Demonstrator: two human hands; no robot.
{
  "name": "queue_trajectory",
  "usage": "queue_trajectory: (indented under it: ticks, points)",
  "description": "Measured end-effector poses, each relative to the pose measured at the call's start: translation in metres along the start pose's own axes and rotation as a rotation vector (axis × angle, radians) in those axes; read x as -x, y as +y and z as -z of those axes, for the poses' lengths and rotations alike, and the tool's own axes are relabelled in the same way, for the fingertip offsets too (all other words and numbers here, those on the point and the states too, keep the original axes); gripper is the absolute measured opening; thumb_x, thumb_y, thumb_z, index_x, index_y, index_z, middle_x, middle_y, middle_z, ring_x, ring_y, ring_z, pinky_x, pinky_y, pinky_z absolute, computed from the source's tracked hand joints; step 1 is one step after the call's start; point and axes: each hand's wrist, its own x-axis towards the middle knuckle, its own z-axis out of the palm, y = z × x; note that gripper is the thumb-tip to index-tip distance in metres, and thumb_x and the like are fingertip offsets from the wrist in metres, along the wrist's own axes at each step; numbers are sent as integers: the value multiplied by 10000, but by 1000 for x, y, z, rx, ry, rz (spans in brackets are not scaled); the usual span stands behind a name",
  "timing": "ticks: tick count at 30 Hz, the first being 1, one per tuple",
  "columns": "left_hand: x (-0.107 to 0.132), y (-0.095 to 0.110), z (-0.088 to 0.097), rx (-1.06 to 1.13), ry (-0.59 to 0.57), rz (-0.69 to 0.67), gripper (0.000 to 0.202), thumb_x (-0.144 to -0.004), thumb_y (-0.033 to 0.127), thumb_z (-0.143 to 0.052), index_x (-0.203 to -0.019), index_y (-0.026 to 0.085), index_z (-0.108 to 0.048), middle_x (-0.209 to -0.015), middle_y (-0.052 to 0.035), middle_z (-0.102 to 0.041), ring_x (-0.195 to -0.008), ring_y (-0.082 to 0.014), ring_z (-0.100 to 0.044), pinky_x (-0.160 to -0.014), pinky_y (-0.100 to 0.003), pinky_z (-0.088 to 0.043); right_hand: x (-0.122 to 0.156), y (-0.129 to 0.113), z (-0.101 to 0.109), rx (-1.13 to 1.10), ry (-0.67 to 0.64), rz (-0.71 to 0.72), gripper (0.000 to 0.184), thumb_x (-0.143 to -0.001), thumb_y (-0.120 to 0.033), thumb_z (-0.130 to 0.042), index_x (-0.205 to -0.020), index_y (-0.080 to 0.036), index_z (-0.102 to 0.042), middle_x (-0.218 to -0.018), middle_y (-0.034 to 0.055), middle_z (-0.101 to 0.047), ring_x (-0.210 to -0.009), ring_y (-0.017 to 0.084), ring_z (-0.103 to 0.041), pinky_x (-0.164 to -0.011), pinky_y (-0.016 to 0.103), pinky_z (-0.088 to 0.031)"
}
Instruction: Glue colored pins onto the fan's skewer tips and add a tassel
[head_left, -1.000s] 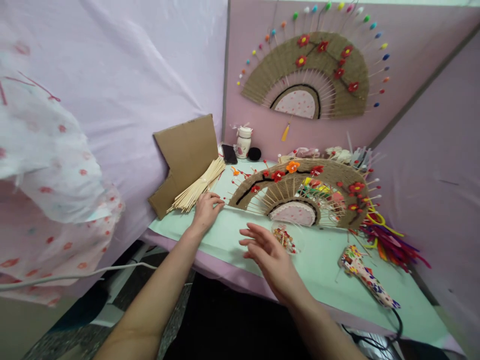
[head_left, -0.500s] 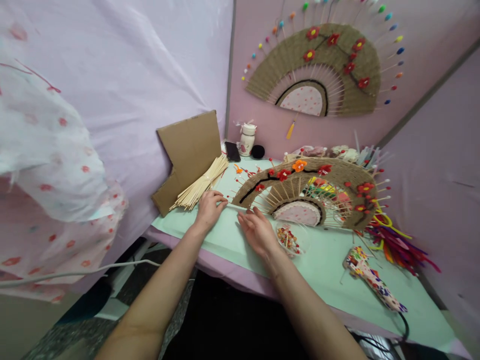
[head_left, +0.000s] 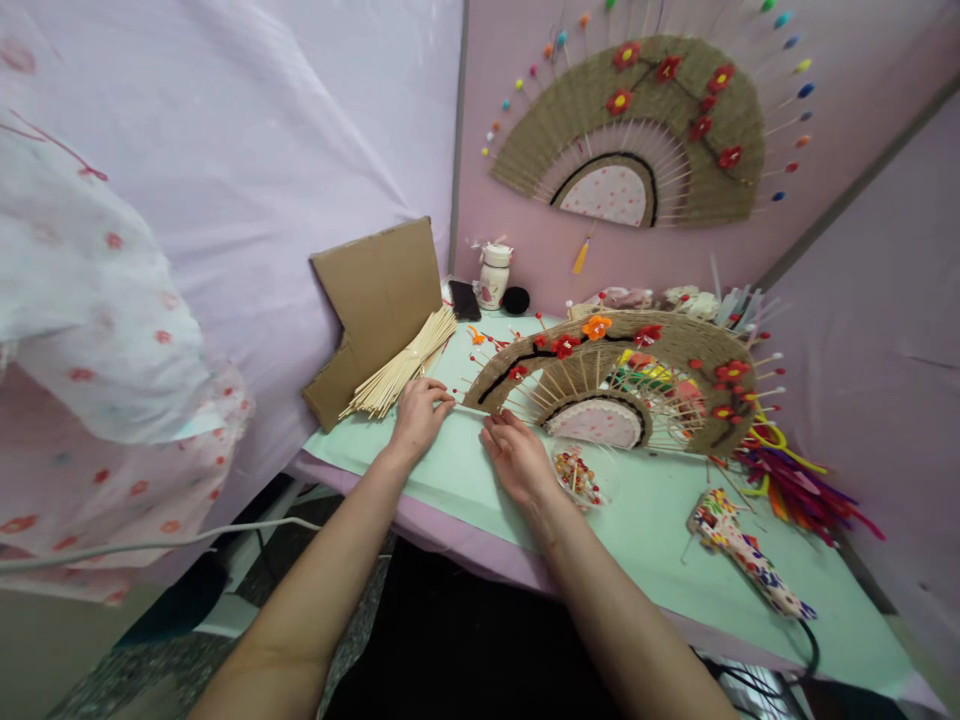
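My left hand (head_left: 421,412) is closed in a pinch at one end of a thin, pale stick (head_left: 471,409) just above the green tabletop. My right hand (head_left: 517,455) lies palm inward at the other end, its fingers loosely stretched and their tips close to the stick; whether they touch it I cannot tell. Just beyond the hands stands a twine-covered fan (head_left: 491,385) with red and orange flowers and beads on its rib ends. Right of my right hand is a clear bowl (head_left: 611,470) holding small red and gold beads (head_left: 576,475).
Left of the hands, a bundle of thin wooden sticks (head_left: 405,365) leans by a cardboard piece (head_left: 382,285). A flower-patterned glue gun (head_left: 750,555) with a cord lies at right, near coloured pipe cleaners (head_left: 795,480). Behind are a phone (head_left: 464,300), a white bottle (head_left: 494,277) and a wall fan (head_left: 555,125).
My right hand has shifted slightly up and to the right, its fingertips drawing nearer the fan's left end. The left hand has stayed almost still; the view has tilted slightly.
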Motion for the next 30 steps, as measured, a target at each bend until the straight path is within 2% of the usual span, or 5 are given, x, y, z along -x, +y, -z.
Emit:
queue_trajectory:
  ticks: [30]
  points:
    - [-1,1,1,11,5,-21,131,-815,253,-623,-735,212,-719,-1020,-68,-655,-1035,-252,-524,-972,-421,-412,4,1,-4,-12,26,-6,401,-552,-71,-643,-912,-241,-597,-1133,9,-634,-1151,145,-576,-873,238,-507]
